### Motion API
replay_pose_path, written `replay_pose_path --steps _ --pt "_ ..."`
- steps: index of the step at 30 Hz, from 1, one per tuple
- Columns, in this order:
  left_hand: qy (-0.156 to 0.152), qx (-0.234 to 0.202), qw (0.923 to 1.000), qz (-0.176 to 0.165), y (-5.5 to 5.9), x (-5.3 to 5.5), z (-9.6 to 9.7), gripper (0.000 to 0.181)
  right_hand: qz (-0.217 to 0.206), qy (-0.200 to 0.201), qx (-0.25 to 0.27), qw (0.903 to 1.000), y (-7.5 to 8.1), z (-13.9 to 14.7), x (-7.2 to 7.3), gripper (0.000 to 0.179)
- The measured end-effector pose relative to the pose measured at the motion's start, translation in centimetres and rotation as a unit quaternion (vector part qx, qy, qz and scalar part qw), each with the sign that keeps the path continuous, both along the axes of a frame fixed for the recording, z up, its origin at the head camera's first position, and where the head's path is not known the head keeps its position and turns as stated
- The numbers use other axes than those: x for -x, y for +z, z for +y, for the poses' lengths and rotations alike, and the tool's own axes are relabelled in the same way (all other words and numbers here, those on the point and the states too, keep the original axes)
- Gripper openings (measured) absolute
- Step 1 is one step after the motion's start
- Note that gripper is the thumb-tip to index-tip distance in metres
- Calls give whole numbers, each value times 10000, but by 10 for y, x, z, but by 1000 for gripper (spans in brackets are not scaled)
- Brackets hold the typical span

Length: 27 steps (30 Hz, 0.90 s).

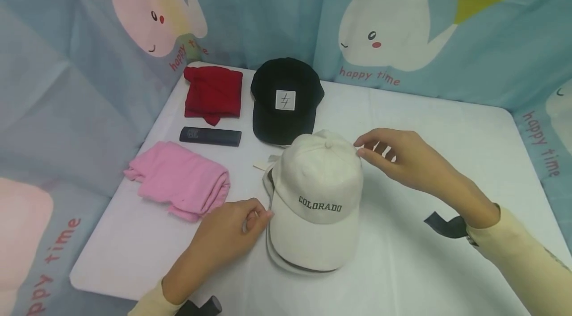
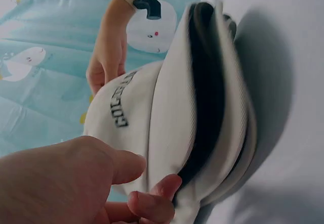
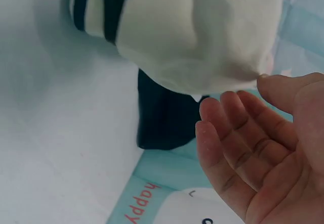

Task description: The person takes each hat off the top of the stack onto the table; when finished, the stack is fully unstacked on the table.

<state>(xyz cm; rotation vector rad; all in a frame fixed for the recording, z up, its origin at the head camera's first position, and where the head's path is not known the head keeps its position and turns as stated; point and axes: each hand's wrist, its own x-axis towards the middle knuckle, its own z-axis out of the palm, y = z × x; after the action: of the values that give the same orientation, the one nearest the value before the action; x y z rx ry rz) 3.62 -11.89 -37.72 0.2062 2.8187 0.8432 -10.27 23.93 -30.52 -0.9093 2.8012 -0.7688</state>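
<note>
A cream cap lettered COLORADO sits over at least one more pale cap, whose brim shows beneath it in the left wrist view. My left hand is at the cap's left side, by the brim's edge. Its thumb and loosely bent fingers stand apart there, close against the fabric. On the other side, my right hand is beside the crown. Its thumb touches or nearly touches the crown, while the other fingers extend below it, palm visible. The undersides of the caps are mostly hidden.
Behind the cream cap lies a black cap with a white patch. To its left are a folded red cloth, a dark oblong case and a folded pink cloth. Whale-print curtains border the white table.
</note>
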Motion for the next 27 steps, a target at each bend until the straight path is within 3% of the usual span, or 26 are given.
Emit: replay_pose_path --steps 8,14,19,27 --pt "189 -141 9997 61 -7 -15 11 23 131 29 168 9998 -15 -5 -6 14" --pt "225 -233 9994 -157 -11 -18 16 22 313 118 304 9990 -22 -8 -7 4" --pt "204 -330 9991 -151 -13 -18 16 22 335 135 349 9987 -24 -8 -6 4" --pt "153 -872 9957 -284 -14 -20 12 26 577 128 445 9973 -23 -9 -7 4"
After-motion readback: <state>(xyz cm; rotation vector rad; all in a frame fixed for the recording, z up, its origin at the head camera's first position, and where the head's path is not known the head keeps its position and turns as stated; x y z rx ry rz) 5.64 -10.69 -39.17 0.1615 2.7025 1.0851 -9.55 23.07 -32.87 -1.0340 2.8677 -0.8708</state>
